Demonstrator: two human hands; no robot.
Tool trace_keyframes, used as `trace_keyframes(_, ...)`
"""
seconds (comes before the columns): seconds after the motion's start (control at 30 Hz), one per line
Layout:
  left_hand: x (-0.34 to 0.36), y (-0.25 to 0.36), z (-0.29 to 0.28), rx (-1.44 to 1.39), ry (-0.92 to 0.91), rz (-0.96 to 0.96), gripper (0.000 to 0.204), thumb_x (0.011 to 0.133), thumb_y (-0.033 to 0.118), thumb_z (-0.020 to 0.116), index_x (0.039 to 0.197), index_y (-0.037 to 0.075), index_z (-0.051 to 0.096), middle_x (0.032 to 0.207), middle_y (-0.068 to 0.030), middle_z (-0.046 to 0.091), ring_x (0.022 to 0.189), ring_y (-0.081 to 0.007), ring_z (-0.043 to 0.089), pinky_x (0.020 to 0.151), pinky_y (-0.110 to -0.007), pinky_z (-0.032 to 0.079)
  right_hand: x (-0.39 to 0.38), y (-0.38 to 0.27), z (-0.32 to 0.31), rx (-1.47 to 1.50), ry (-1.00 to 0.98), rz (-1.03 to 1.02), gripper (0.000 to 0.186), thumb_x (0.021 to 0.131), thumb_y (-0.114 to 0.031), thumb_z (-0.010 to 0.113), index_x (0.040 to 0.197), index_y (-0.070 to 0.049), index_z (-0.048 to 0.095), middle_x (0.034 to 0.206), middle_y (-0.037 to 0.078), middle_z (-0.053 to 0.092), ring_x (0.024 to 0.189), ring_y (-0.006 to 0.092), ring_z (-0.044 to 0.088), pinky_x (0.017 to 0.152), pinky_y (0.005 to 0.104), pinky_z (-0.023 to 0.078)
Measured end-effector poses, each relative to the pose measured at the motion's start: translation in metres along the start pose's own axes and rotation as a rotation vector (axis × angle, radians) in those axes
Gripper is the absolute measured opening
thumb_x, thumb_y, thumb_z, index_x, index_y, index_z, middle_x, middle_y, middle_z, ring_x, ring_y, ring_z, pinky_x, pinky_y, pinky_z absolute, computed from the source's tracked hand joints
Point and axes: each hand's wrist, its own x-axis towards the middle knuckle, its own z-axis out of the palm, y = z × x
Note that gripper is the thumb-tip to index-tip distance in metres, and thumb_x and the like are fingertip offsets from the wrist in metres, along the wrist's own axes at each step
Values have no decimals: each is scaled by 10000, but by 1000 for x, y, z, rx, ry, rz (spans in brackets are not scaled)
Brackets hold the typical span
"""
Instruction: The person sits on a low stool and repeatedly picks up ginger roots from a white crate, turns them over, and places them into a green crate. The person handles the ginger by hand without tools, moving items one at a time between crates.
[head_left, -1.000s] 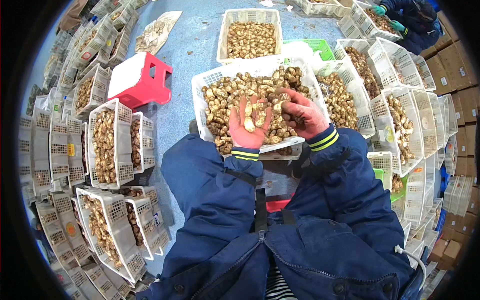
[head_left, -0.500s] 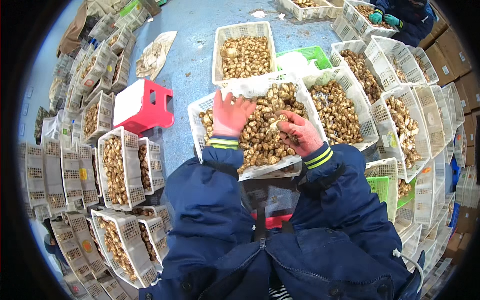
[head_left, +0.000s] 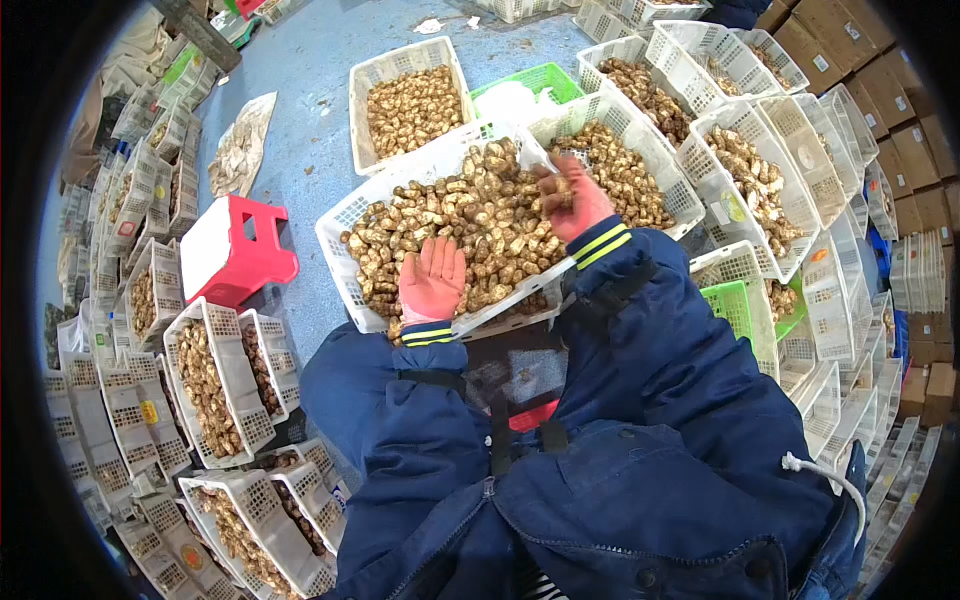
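Note:
A white perforated crate (head_left: 350, 300) stands in front of me, filled with small, knobbly brown-and-cream pieces (head_left: 470, 215) that look like mushrooms or tubers. My left hand (head_left: 432, 278), in a pink glove, lies palm up over the crate's near left part, fingers stretched out and nothing in it. Over the right part of the pile is my right hand (head_left: 580, 203), also gloved in pink with soiled fingertips. Its fingers are curled in and slightly blurred. What they hold, if anything, cannot be made out.
Similar filled crates stand behind (head_left: 362, 110) and to the right (head_left: 690, 205). A green basket (head_left: 560, 80) holds something white. A red stool with a white top (head_left: 215, 250) is on the left, near rows of stacked crates (head_left: 265, 430). Cardboard boxes (head_left: 900, 150) line the far right.
My left hand has turned palm up and come nearer the crate's front edge. My right hand has moved toward the crate's far right side. The whole view has swung to the right.

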Motion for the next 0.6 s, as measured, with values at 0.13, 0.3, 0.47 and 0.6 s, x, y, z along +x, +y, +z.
trace_keyframes(0.13, 1, -1, -6, -1, -58, -23, 496, 954, 361, 551, 1320, 32, 488, 1334, -166, 550, 1261, -316, 513, 1060, -525, 417, -9, 42, 12, -261, -6, 177, 369, 960, -271, 601, 1223, -26, 515, 1039, 135, 650, 828, 171, 627, 619, 246, 509)
trace_keyframes(0.3, -4, -7, 1, 33, -32, 4, 497, 964, 365, 535, 1328, 32, 477, 1278, -157, 590, 1215, -330, 542, 1056, -516, 418, -18, 51, 16, -334, -435, 73, 490, 976, -96, 482, 1412, 62, 325, 1275, 224, 523, 1103, 305, 568, 932, 399, 465)
trace_keyframes(0.47, -13, -18, 25, 202, -59, -48, 548, 978, 400, 521, 1379, 37, 431, 1336, -146, 539, 1256, -310, 503, 1057, -495, 418, -14, 49, 20, -479, -516, -2, 489, 954, -82, 486, 1406, 62, 367, 1274, 222, 548, 1164, 310, 559, 945, 399, 469)
trace_keyframes(0.6, -24, -27, 41, 428, -309, -281, 448, 1010, 395, 464, 1302, 60, 514, 1247, -122, 608, 1258, -279, 515, 1021, -437, 443, -13, 54, 19, -615, -438, -28, 529, 927, -119, 561, 1409, 27, 399, 1243, 169, 588, 1127, 242, 584, 945, 336, 460)
